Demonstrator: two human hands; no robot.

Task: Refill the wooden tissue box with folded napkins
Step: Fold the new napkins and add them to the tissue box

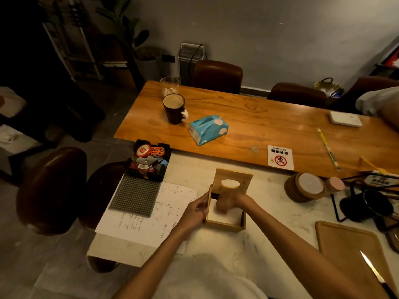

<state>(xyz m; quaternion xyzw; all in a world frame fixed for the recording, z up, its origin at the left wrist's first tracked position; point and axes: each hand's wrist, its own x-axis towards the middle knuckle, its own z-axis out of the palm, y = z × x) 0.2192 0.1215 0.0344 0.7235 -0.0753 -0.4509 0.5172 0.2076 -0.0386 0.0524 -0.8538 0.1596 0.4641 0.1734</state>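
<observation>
I saw the wooden tissue box point(224, 224) sitting on the pale marble counter point(259, 244) directly in front of me, just right of a sheet of handwritten paper point(151, 221). Its lid point(233, 180), the panel with the oval opening, stood tilted up at the far side, leaving the box open. Inside lay a white stack of folded napkins point(228, 214) that filled most of the cavity.

My left hand point(195, 212) was at the left wall of the box, its fingers point(204, 199) closed around the upper edge of that wall, pinching it. My right hand point(226, 202) reached down into the box from the right and rested on the napkins; its fingers were curled together against the stack, though I could not tell whether they were gripping anything or only pressing.

Left of the paper lay a grey studded mat point(135, 196), and beyond it a black tray of small items point(151, 160). To the right of the box was a stack of round coasters point(306, 186), and nearer me a wooden tray point(349, 255). On the adjoining brown wooden counter point(259, 126) farther away sat a blue tissue pack point(208, 129), a dark mug point(174, 108), a clear glass point(169, 85) and a no-smoking sign point(280, 157).
</observation>
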